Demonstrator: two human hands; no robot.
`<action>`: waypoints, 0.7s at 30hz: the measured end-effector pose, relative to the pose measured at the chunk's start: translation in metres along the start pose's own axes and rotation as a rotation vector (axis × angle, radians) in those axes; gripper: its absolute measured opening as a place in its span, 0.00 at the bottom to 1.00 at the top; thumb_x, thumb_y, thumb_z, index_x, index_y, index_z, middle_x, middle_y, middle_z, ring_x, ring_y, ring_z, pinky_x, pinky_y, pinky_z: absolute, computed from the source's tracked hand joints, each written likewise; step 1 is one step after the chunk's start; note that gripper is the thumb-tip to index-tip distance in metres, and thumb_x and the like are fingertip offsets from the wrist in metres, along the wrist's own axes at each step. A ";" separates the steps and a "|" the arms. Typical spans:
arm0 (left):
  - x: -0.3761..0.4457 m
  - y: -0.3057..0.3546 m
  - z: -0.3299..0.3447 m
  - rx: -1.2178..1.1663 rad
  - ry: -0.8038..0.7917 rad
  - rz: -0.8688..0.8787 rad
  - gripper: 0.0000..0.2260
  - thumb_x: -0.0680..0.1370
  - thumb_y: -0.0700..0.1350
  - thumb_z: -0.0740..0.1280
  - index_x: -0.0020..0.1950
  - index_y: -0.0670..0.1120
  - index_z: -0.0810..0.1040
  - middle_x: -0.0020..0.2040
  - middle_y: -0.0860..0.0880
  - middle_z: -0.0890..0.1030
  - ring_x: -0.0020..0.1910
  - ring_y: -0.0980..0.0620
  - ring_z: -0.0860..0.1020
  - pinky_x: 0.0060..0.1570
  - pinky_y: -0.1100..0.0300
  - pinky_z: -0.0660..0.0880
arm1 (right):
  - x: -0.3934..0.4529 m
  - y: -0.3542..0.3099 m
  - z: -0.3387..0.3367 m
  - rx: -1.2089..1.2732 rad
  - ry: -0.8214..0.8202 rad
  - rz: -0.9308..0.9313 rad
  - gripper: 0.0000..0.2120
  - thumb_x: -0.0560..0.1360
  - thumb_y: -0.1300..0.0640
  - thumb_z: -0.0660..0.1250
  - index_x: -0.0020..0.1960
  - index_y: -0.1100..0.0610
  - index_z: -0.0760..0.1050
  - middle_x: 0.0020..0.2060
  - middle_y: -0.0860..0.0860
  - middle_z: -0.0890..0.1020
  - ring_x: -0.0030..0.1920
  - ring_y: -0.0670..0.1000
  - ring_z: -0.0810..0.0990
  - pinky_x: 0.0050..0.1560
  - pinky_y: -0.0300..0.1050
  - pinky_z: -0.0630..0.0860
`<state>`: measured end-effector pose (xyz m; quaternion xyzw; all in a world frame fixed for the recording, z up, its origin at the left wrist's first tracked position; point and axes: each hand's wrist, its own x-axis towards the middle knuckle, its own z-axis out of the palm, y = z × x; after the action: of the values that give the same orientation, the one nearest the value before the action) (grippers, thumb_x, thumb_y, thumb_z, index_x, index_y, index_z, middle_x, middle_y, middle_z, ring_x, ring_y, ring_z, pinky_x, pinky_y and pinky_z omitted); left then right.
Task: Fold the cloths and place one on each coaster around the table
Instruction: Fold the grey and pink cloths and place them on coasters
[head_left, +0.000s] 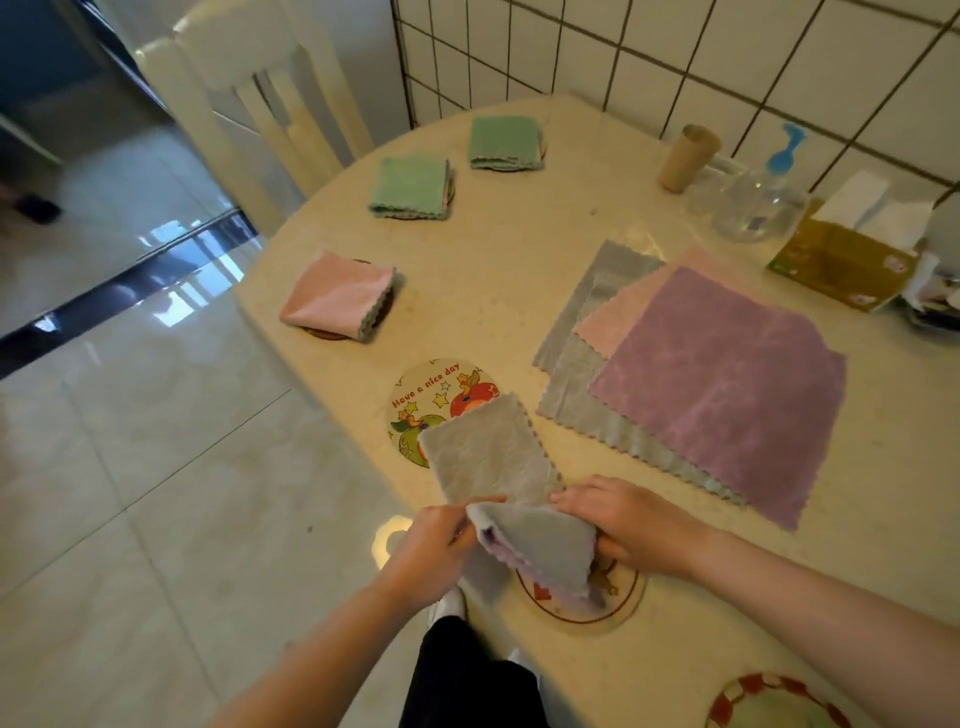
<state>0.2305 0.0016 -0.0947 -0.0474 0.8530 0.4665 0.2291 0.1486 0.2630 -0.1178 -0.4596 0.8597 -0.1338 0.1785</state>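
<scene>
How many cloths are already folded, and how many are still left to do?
Three are done: two green cloths and a pink cloth sit folded on coasters. Both hands, left hand and right hand, are folding a grey cloth now. The apple coaster and near coaster still need one. A flat stack of several cloths waits unfolded.

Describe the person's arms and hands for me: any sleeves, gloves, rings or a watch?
Both forearms are bare right to the bottom edge of the frame, with no sleeves in view. The left hand and right hand wear no gloves. No watch, bracelet or ring shows on either, and no markings are visible.
</scene>
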 end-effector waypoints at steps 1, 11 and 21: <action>0.004 -0.001 -0.002 -0.093 0.032 -0.093 0.11 0.81 0.48 0.60 0.58 0.53 0.80 0.54 0.55 0.81 0.54 0.56 0.77 0.59 0.56 0.75 | 0.006 -0.004 -0.006 0.126 0.032 0.100 0.17 0.73 0.56 0.63 0.62 0.50 0.73 0.58 0.47 0.78 0.58 0.46 0.74 0.59 0.42 0.73; 0.038 -0.003 -0.011 -0.600 0.337 -0.503 0.12 0.81 0.51 0.61 0.52 0.45 0.79 0.47 0.43 0.82 0.46 0.43 0.82 0.43 0.52 0.82 | 0.085 -0.008 -0.023 0.330 0.076 0.625 0.14 0.77 0.46 0.60 0.39 0.54 0.72 0.31 0.48 0.76 0.30 0.47 0.73 0.31 0.44 0.68; 0.033 -0.005 -0.005 -0.616 0.321 -0.483 0.19 0.70 0.48 0.76 0.56 0.49 0.74 0.51 0.52 0.81 0.50 0.54 0.81 0.44 0.59 0.82 | 0.104 0.003 -0.023 0.404 0.134 0.630 0.12 0.76 0.41 0.59 0.47 0.50 0.70 0.35 0.45 0.77 0.35 0.46 0.76 0.33 0.43 0.73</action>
<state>0.2012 -0.0008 -0.1107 -0.3844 0.6629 0.6193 0.1713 0.0827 0.1791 -0.1172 -0.1186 0.9249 -0.2689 0.2412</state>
